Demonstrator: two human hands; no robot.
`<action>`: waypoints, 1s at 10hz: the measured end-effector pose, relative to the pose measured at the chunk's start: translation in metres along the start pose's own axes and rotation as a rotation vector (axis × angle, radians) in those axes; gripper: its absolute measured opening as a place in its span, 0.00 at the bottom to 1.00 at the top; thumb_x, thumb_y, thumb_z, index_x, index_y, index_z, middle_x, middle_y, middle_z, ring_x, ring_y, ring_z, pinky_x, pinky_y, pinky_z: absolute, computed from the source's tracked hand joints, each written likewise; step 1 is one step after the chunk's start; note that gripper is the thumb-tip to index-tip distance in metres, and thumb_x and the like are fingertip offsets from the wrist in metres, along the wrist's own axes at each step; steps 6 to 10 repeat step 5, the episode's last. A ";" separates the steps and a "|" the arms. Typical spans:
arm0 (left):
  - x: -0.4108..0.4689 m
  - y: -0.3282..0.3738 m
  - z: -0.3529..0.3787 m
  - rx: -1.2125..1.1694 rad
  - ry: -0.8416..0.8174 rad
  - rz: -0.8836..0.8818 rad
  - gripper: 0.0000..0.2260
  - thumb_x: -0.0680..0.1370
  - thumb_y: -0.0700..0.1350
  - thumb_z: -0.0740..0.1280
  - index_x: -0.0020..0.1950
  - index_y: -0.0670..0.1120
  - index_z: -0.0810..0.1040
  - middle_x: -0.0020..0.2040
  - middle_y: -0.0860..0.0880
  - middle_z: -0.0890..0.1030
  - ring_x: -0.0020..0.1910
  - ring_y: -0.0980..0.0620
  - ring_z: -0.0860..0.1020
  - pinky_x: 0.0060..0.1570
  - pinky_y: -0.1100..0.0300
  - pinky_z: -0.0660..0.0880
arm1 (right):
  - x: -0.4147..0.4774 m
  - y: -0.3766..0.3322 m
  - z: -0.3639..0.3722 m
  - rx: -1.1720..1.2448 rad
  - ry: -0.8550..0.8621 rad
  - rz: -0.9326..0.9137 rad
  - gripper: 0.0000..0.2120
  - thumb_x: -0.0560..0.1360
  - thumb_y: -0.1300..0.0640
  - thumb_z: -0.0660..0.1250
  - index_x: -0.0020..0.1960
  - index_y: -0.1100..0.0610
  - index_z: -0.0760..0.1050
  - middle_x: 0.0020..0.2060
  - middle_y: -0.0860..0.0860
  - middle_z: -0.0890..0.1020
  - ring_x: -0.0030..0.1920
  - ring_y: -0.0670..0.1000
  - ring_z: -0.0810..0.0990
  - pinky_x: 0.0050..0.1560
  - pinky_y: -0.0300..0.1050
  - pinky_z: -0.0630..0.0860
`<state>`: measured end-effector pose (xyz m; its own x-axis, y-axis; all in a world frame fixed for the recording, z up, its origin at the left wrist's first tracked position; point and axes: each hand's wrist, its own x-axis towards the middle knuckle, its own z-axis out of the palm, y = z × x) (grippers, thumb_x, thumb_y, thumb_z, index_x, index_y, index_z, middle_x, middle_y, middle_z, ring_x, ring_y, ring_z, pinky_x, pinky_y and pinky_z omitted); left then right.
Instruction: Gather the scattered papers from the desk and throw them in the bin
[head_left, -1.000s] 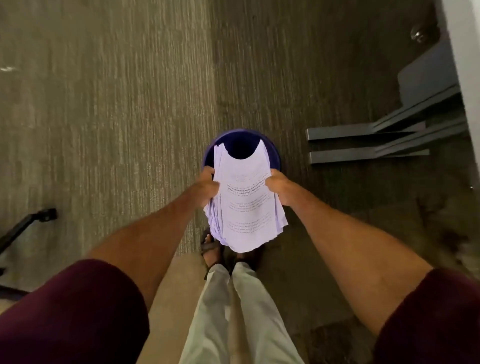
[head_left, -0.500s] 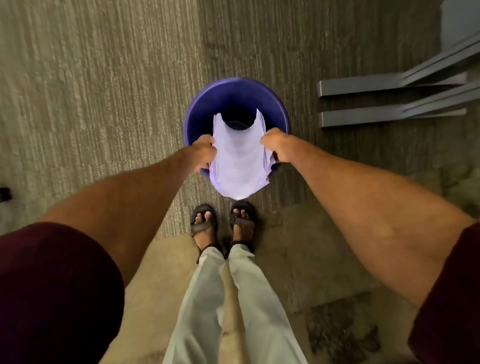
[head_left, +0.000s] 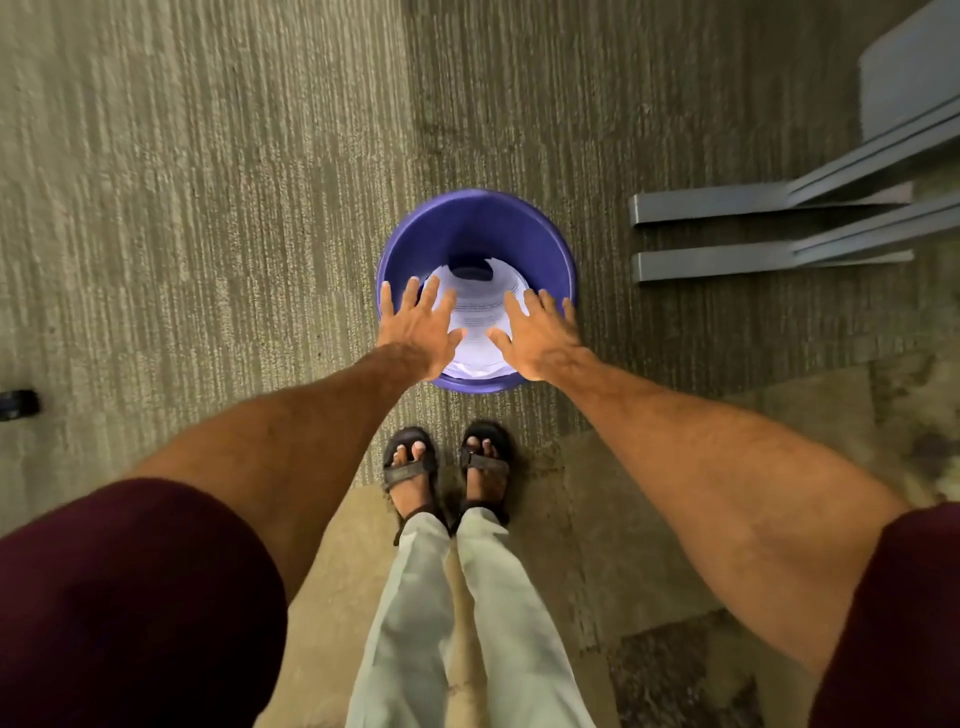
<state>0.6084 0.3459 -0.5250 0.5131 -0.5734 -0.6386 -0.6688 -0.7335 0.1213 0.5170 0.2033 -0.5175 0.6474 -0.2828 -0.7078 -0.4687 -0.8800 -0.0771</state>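
L hand (head_left: 418, 332): fingers spread flat, palm down over bin, holding nothing
R hand (head_left: 540, 335): same, spread flat
Papers (head_left: 480, 306): curled inside bin
Bin (head_left: 478, 223): purple, on carpet, just ahead of feet

The person stands with both arms stretched forward and down, elbows nearly straight. The left hand (head_left: 418, 332) is flat, palm down, its fingers (head_left: 412, 299) straight and fanned apart, the thumb (head_left: 452, 338) angled inward. The right hand (head_left: 540, 338) mirrors it: palm down, fingers spread, its thumb turned toward the other hand. The two thumbs come near each other but do not touch. Neither hand grips anything. The wrists run in line with the bare forearms, the left forearm (head_left: 291, 441) coming in from the lower left, the right forearm (head_left: 701, 452) from the lower right. Dark maroon sleeves (head_left: 130, 597) cover the upper arms. Below, the feet (head_left: 410, 470) stand close together, toes forward.
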 end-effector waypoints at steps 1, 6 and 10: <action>-0.010 0.002 -0.014 0.020 0.013 0.000 0.28 0.82 0.58 0.50 0.78 0.50 0.48 0.79 0.47 0.47 0.78 0.43 0.46 0.74 0.38 0.42 | -0.010 -0.002 -0.011 -0.018 0.004 -0.021 0.33 0.81 0.39 0.48 0.79 0.55 0.48 0.78 0.56 0.54 0.78 0.57 0.50 0.76 0.62 0.46; -0.082 0.022 -0.088 0.006 0.086 -0.035 0.27 0.82 0.59 0.45 0.79 0.51 0.45 0.79 0.46 0.45 0.78 0.44 0.45 0.73 0.37 0.40 | -0.087 -0.024 -0.075 -0.045 0.089 -0.047 0.34 0.80 0.36 0.44 0.80 0.53 0.44 0.79 0.58 0.51 0.79 0.59 0.46 0.76 0.61 0.42; -0.082 0.022 -0.088 0.006 0.086 -0.035 0.27 0.82 0.59 0.45 0.79 0.51 0.45 0.79 0.46 0.45 0.78 0.44 0.45 0.73 0.37 0.40 | -0.087 -0.024 -0.075 -0.045 0.089 -0.047 0.34 0.80 0.36 0.44 0.80 0.53 0.44 0.79 0.58 0.51 0.79 0.59 0.46 0.76 0.61 0.42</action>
